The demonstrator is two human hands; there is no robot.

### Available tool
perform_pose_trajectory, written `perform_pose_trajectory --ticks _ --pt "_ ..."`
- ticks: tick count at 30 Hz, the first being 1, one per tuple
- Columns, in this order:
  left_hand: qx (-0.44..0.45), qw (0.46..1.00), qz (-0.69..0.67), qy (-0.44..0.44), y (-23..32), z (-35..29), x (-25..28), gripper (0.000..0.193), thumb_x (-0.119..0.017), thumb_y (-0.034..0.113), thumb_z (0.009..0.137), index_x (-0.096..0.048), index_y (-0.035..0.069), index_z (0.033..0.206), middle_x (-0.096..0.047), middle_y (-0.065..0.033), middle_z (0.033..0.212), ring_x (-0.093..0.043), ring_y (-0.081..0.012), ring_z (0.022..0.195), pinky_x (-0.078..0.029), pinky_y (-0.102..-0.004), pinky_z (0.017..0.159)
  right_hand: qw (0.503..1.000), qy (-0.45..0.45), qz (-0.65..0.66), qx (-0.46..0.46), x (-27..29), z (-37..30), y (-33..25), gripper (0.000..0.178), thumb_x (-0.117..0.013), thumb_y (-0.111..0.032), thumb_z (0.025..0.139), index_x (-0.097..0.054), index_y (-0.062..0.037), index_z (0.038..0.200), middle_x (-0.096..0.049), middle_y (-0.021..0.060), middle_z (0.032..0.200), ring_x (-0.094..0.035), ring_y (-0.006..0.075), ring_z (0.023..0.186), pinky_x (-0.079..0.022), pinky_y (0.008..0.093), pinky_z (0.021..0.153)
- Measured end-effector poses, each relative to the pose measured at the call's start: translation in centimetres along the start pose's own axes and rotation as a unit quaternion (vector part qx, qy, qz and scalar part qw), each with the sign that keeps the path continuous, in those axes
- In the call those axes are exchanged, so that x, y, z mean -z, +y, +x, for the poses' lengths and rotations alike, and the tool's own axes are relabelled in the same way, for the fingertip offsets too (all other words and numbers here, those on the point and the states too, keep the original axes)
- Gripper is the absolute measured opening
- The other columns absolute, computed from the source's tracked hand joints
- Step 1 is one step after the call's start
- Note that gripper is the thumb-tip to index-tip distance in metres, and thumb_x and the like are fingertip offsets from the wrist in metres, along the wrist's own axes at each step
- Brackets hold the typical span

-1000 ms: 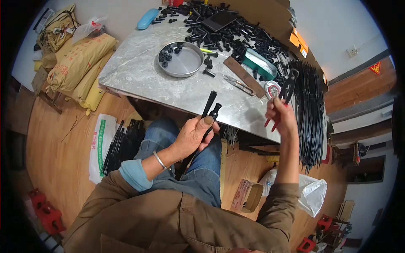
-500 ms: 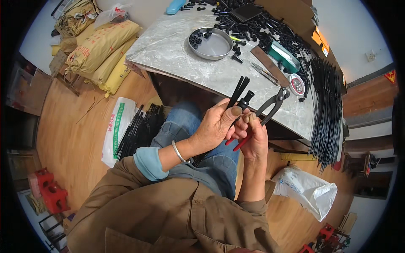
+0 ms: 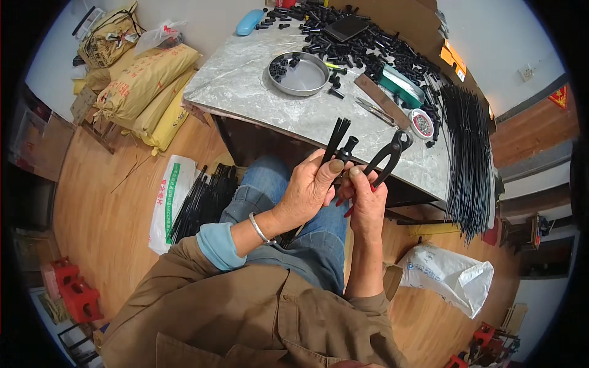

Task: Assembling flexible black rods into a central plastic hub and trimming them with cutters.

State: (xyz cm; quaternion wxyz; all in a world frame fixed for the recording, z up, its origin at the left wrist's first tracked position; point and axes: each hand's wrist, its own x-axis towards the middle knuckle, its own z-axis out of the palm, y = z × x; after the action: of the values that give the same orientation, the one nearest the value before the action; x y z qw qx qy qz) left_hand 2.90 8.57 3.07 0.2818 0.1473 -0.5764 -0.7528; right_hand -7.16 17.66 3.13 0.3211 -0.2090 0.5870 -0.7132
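Observation:
My left hand [image 3: 311,185] is closed around several thin black rods [image 3: 335,138] that stick up above the fist. Its thumb presses a black bolt-shaped fitting [image 3: 347,148] upright beside them. Close by on the right, my right hand [image 3: 368,201] is closed on red-handled pincers [image 3: 391,158]; their dark jaws point up and away from the fitting. The right thumb and fingertips meet at the fitting's lower part. Whether they pinch a small part there is hidden by the fingers.
On the marbled table [image 3: 236,83] stand a round metal tray [image 3: 307,83] with small black parts, tweezers [image 3: 375,112], a white tub [image 3: 421,124] and a heap of black fittings [image 3: 392,52]. Long black rods [image 3: 469,159] overhang its right edge. More rods [image 3: 202,202] lie by my left leg.
Both hands sit slightly further left in the picture. The right thumb and fingers have closed in at the fitting, and the red handles show less. The rods, fitting and pincers are still held.

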Motion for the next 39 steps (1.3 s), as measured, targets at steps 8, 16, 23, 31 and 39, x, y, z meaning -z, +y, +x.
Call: perform_pose_trajectory --ticks 8,16,23,31,39 --pt "0.004 1.000 -0.005 -0.004 0.0 -0.5 -0.5 0.054 -0.046 0.049 0.095 -0.056 -0.001 0.112 -0.055 -0.0003 0.080 -0.044 -0.0043 0.050 -0.034 -0.0184 0.044 0.989 0.092 -0.043 0.104 -1.3 -0.2 1.0 0.017 -0.058 -0.017 0.093 -0.059 -0.0013 0.088 -0.054 -0.0007 0.069 -0.047 0.0059 0.060 -0.038 0.0207 0.053" --pt "-0.006 1.000 -0.015 0.009 0.4 -0.6 -0.8 0.050 -0.050 0.049 0.093 -0.058 0.000 0.102 -0.047 0.0008 0.067 -0.045 -0.0041 0.049 -0.035 -0.0205 0.042 0.964 0.125 -0.150 0.182 -2.4 -0.4 0.4 0.018 -0.057 -0.017 0.094 -0.058 0.0003 0.091 -0.054 -0.0009 0.071 -0.047 0.0052 0.063 -0.039 0.0215 0.056" --pt "0.009 0.999 -0.036 -0.023 0.1 -0.1 0.1 0.054 -0.046 0.052 0.094 -0.058 0.001 0.107 -0.047 0.0020 0.067 -0.044 -0.0041 0.049 -0.034 -0.0194 0.043 0.993 0.063 -0.023 0.099 -1.3 0.0 0.4 0.021 -0.058 -0.022 0.094 -0.060 -0.0014 0.090 -0.050 -0.0030 0.065 -0.041 0.0054 0.055 -0.033 0.0207 0.050" --pt "-0.006 0.999 -0.049 -0.020 -0.7 0.7 0.6 0.056 -0.043 0.052 0.095 -0.057 -0.001 0.108 -0.053 0.0021 0.069 -0.042 -0.0023 0.050 -0.035 -0.0181 0.043 0.997 -0.041 -0.033 0.050 -1.4 -1.7 0.0 0.020 -0.052 -0.019 0.096 -0.056 -0.0004 0.091 -0.054 0.0034 0.068 -0.058 0.0132 0.058 -0.041 0.0233 0.048" --pt "-0.007 0.999 -0.038 -0.037 -0.9 0.9 0.7 0.056 -0.042 0.050 0.096 -0.058 -0.002 0.103 -0.054 0.0010 0.067 -0.042 -0.0022 0.049 -0.035 -0.0182 0.044 0.998 -0.033 0.005 0.057 -1.5 -1.5 0.5 0.019 -0.052 -0.019 0.096 -0.055 -0.0007 0.093 -0.051 0.0039 0.065 -0.056 0.0154 0.056 -0.042 0.0244 0.047"
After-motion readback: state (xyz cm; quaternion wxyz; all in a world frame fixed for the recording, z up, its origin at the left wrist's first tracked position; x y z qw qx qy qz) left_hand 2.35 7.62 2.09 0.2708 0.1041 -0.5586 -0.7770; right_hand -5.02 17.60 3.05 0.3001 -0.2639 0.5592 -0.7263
